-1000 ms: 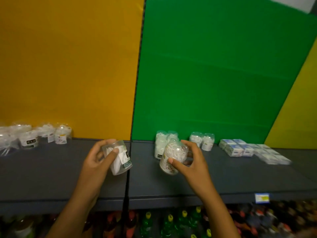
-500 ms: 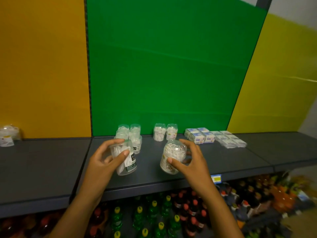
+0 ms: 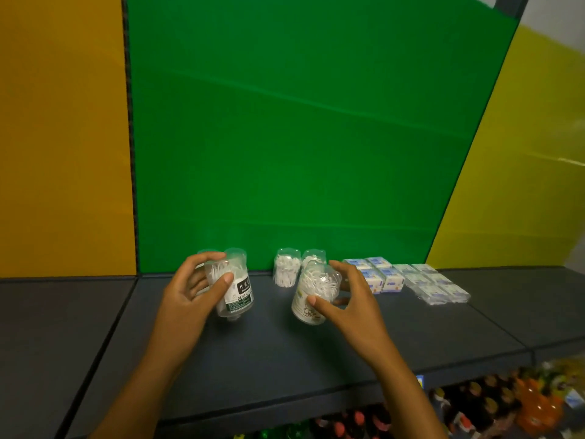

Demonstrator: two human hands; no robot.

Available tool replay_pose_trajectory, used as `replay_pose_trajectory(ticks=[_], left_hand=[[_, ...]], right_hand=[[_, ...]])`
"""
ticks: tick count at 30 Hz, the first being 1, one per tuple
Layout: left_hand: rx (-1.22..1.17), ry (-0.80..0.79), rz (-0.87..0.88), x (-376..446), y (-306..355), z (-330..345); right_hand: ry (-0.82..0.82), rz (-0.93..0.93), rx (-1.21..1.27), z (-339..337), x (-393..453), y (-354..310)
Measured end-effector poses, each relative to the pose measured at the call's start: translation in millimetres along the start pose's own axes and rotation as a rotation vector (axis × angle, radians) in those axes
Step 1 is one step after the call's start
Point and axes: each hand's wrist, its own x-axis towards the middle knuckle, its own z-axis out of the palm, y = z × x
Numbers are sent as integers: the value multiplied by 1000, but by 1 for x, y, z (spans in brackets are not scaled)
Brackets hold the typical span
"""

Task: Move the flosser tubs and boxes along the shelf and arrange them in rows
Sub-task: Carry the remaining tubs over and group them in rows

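Note:
My left hand (image 3: 186, 296) grips a clear flosser tub with a dark label (image 3: 235, 291), held just above the dark grey shelf (image 3: 285, 350). In my right hand (image 3: 351, 299) is a second clear tub full of white flossers (image 3: 313, 293), tilted and also off the shelf. Behind the left tub stand other tubs (image 3: 235, 255), mostly hidden by it. Two tubs (image 3: 286, 270) stand side by side against the green back panel. To their right lie blue-and-white boxes (image 3: 384, 278) in rows, then flat clear packs (image 3: 435, 286).
The shelf runs left under an orange panel (image 3: 63, 137) and right under a yellow one (image 3: 522, 185). Below the shelf's front edge are drink bottles (image 3: 493, 403) and a price tag (image 3: 419, 381).
The view and both hands have swung right along the shelf, each hand carrying its tub. The tubs by the orange panel have left the view; the tubs, boxes and packs are nearer.

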Motion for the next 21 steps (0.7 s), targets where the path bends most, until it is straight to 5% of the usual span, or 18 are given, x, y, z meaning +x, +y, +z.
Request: replay_pose_trajectory(ticks=[21], left_hand=[[180,79,4,76,-46,47]], right_hand=[[-228,56,22,44,113,108]])
